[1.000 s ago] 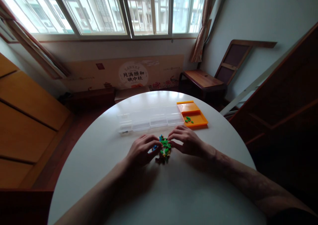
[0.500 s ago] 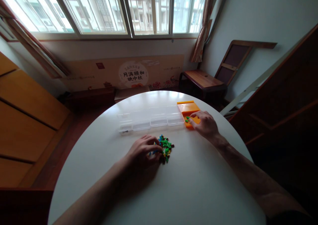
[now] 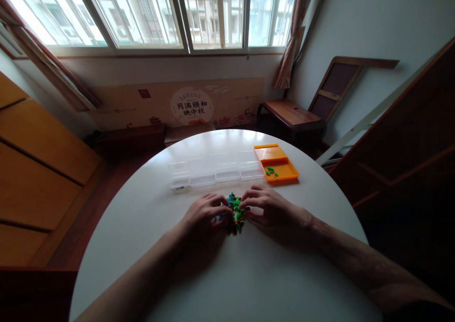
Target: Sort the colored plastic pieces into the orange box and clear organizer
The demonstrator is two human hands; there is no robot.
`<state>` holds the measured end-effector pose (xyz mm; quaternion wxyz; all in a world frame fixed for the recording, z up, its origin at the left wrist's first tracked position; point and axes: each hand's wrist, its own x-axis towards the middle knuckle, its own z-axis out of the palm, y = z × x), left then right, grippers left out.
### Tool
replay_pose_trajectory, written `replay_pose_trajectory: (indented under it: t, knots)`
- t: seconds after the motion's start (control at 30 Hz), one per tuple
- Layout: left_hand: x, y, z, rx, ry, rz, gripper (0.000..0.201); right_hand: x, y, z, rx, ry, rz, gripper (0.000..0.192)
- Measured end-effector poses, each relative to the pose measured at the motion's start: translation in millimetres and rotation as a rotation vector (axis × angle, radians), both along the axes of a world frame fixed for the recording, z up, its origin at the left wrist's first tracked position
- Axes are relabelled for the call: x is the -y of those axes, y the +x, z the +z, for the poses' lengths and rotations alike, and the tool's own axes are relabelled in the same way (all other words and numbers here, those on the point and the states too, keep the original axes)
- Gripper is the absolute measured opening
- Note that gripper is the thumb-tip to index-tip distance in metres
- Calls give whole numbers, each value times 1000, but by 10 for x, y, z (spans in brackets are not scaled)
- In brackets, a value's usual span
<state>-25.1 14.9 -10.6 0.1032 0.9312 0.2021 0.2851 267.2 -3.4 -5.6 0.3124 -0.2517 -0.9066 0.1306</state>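
Both hands are laid on the table [image 3: 220, 274], with a small pile of bricks [image 3: 236, 211] lodged between them. Left hand [image 3: 205, 216] is curled, its fingertips set against the pile's left edge; right hand [image 3: 270, 209] is curled too, fingertips touching the pile's right edge. Whether a brick is pinched by either hand cannot be told. Just beyond the hands a clear box [image 3: 215, 169] is placed, and beyond the right hand, an orange tray [image 3: 284, 172] with a few green bricks [image 3: 271, 171]. Bare tabletop is seen nearer than the hands, between the forearms, and to both sides up to the round rim.
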Motion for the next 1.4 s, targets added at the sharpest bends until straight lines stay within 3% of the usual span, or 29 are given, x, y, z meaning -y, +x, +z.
replay_pose_trajectory:
  t: [0.4, 0.6, 0.8, 1.1, 1.4]
  knots:
    - [-10, -19, -39, -36, 10, 49, 25, -20, -26, -82, 33, 33, 27, 10]
    - [-40, -26, -46, -27, -21, 29, 20, -8, -48, -72, 13, -31, 27, 6]
    - [-38, -24, -39, -41, -37, 31, 17, -42, -44, -93, 37, 15, 35, 6]
    - [-29, -6, -61, -17, -43, 10, 11, -65, 47, -135, -113, -64, -102, 5]
    - [-5, 1, -47, -40, -37, 51, 9, -21, 34, -82, -138, -116, -102, 3]
